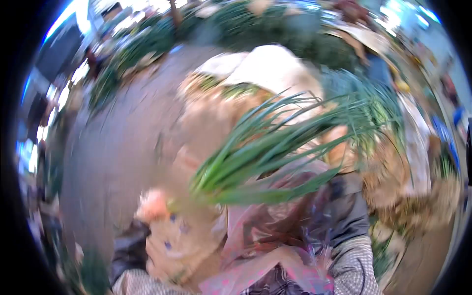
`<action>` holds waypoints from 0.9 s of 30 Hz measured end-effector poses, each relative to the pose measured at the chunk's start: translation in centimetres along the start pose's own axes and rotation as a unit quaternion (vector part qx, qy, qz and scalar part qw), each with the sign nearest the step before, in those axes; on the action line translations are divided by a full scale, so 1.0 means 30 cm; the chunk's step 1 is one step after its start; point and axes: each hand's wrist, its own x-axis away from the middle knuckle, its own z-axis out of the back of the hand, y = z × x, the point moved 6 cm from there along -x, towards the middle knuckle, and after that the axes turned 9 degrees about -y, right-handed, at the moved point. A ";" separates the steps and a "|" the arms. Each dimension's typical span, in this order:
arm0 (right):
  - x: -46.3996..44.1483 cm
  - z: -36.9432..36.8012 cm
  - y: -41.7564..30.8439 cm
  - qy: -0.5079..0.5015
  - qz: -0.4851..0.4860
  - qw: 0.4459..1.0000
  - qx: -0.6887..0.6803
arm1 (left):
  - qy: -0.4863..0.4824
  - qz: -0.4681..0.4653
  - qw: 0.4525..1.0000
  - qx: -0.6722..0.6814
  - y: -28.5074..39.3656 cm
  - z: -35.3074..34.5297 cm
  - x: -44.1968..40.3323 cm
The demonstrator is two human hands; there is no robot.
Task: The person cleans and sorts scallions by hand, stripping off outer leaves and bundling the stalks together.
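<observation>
A bunch of green onions is stretched out in front of me, its pale root ends toward the lower left and its long leaves toward the upper right. My right hand is closed around the leafy part, with leaves partly covering the fingers. My left hand is near the root ends, smeared by motion; whether it touches them does not show. Beyond the bunch are a white cloth or sack and a blurred straw-coloured heap. More green onions lie at the right.
A clear plastic sheet with pink marks covers my lap. Brown floor spreads out at the left. Piles of green onions line the back. A person in a pale hat is at the upper right. Dry trimmings lie at the right.
</observation>
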 end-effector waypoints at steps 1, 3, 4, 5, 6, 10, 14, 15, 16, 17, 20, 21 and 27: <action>-0.090 -0.072 -0.054 -0.028 0.010 0.998 0.050 | 0.073 -0.048 0.996 -0.011 -0.064 -0.042 0.038; -0.296 -0.271 -0.100 -0.086 0.019 0.988 0.129 | 0.052 0.191 0.980 0.010 -0.156 -0.089 0.074; -0.388 -0.374 -0.097 -0.107 0.027 0.982 0.153 | 0.169 0.184 0.968 -0.017 -0.311 -0.250 0.101; -0.460 -0.469 -0.060 -0.124 0.026 0.976 0.177 | 0.168 0.119 0.977 -0.060 -0.337 -0.331 0.091; -0.522 -0.553 0.000 -0.138 0.020 0.970 0.201 | 0.109 0.186 0.965 0.148 -0.307 -0.364 0.086; -0.500 -0.743 0.371 -0.327 -0.110 0.883 0.319 | 0.068 0.305 0.814 0.489 -0.180 -0.934 0.068; -0.547 -0.600 0.587 -0.233 -0.120 0.843 0.470 | 0.096 0.446 0.543 0.705 0.145 -1.557 0.291; -0.615 -0.449 0.681 -0.285 -0.161 0.747 0.579 | 0.100 0.499 0.552 0.660 0.188 -1.600 0.331; -0.517 -0.399 0.765 -0.293 -0.199 0.616 0.704 | 0.103 0.551 0.557 0.613 0.213 -1.623 0.360; -0.464 -0.320 0.914 -0.518 -0.117 0.388 0.753 | 0.101 0.556 0.548 0.617 0.215 -1.641 0.357; -0.234 -0.025 1.166 -0.422 -0.273 0.276 0.819 | 0.120 0.551 0.514 0.647 0.144 -1.706 0.340; -0.252 0.239 1.251 -0.414 -0.220 0.376 0.799 | 0.124 0.547 0.511 0.651 0.091 -1.734 0.325; 0.008 0.602 1.387 -0.107 -0.469 0.554 0.679 | 0.051 0.577 0.510 0.636 -0.016 -1.531 0.269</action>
